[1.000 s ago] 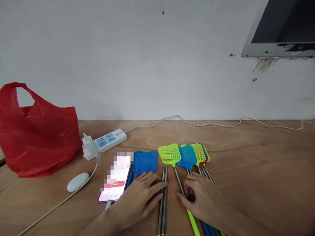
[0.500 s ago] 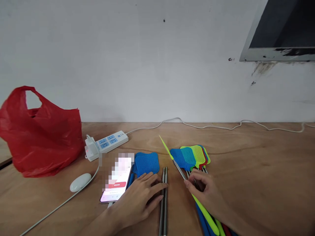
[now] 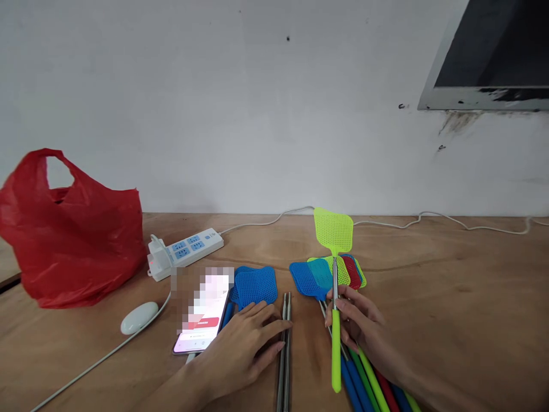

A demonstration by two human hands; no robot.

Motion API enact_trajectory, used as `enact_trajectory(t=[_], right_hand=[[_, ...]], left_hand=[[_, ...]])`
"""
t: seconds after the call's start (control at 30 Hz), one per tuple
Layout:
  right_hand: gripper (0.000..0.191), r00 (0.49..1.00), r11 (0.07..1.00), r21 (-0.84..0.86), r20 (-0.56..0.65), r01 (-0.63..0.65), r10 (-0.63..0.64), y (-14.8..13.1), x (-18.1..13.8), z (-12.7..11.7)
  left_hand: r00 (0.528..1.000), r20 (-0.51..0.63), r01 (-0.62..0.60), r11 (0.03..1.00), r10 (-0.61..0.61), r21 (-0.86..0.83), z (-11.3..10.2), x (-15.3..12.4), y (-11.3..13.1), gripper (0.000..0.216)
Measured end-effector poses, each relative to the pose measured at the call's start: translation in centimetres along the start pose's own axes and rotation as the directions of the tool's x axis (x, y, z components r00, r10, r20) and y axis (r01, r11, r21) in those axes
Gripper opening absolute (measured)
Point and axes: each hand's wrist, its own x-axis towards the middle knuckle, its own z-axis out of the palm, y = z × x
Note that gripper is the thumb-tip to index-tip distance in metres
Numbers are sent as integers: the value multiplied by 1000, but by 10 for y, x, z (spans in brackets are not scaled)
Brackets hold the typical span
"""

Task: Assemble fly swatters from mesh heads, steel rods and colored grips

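Observation:
In my right hand (image 3: pixel 360 317) is a yellow-green fly swatter (image 3: pixel 334 229) with a meshed head and a metal shaft. It stands upright, gripped where the shaft meets the handle. Below it lies a row of fly swatters with blue (image 3: pixel 305 279), yellow-green and red (image 3: pixel 352 271) heads; their coloured handles run toward me under my right hand. My left hand (image 3: pixel 246 346) lies flat with fingers spread, its fingertips over the metal rods (image 3: pixel 284 360). Just beyond it are blue swatter heads (image 3: pixel 257 285), their handles mostly hidden by my hand and the phone.
A lit phone (image 3: pixel 206 315), partly blurred out, lies left of my left hand. Further left are a white power strip (image 3: pixel 195 249), a white rounded device (image 3: pixel 139 318) on the cable and a red plastic bag (image 3: pixel 77 246). A thin white cord (image 3: pixel 398 225) runs along the wall.
The yellow-green swatter has been turned from edge-on and slanting to face-on and upright, with its head raised. The heads beneath have shifted slightly left. My left hand has stayed put.

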Motion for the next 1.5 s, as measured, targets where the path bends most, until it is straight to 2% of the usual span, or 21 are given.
enact_trajectory(t=[0.17, 0.3, 0.43, 0.53, 0.67, 0.9, 1.0, 1.1, 1.17, 1.23, 1.3, 1.33, 1.37, 1.4, 1.43, 1.47, 1.5], right_hand=[[39, 1000, 999, 39, 6, -9, 9, -2, 0, 1], [37, 1000, 998, 63, 9, 6, -7, -3, 0, 1], [45, 999, 996, 84, -36, 16, -13, -4, -1, 1], [46, 999, 994, 108, -38, 17, -13, -4, -2, 2], [36, 999, 994, 95, 20, 47, -49, -7, -4, 4], [23, 990, 993, 82, 103, 89, -97, -5, -7, 1], [22, 983, 993, 27, 141, 113, -116, -4, -6, -1], [29, 979, 986, -94, 166, 138, -121, -4, -1, -1], [38, 981, 978, -183, 179, 105, -72, -5, 2, 0], [47, 974, 950, -311, 225, 34, 39, -8, 2, 1], [48, 949, 856, -515, 289, 46, 123, -14, -3, 2], [43, 941, 768, -629, 318, 118, 115, -19, -7, 2], [37, 936, 634, -731, 351, 250, 35, -26, -11, 2], [31, 907, 470, -784, 409, 405, -98, -32, -16, 0], [25, 830, 308, -771, 523, 557, -191, -40, -19, -3], [22, 721, 132, -719, 634, 683, -279, -48, -21, -7], [21, 604, -46, -660, 711, 750, -360, -55, -21, -12]], left_hand=[[999, 35, 19, 1000, -19, 18, -1, 1, 0, 31], [1000, -10, 25, 1000, -25, -12, 0, -1, -1, 30], [996, -85, 3, 996, -11, -93, -1, -3, 1, 26], [993, -114, -13, 976, -12, -218, -4, -3, 7, 21], [996, -65, 32, 923, -62, -383, -8, -4, 15, 27], [989, 18, 140, 878, -148, -459, -6, -3, 23, 25], [985, 62, 170, 886, -159, -432, -4, -3, 26, 32], [979, 76, 202, 884, -188, -422, -3, -5, 26, 37], [978, 47, 205, 884, -204, -420, -2, -7, 24, 37], [977, 1, 196, 896, -214, -397, -1, -7, 21, 39], [973, -49, 193, 913, -225, -358, 0, -7, 17, 41], [970, -69, 198, 920, -234, -337, 0, -6, 14, 42], [967, -78, 209, 927, -244, -312, 0, -5, 12, 42], [964, -77, 223, 933, -254, -284, -1, -4, 10, 42], [963, -67, 236, 939, -260, -251, -1, -4, 9, 42], [964, -48, 245, 945, -261, -215, -2, -3, 8, 41], [966, -25, 248, 953, -256, -176, -3, -2, 7, 39]])
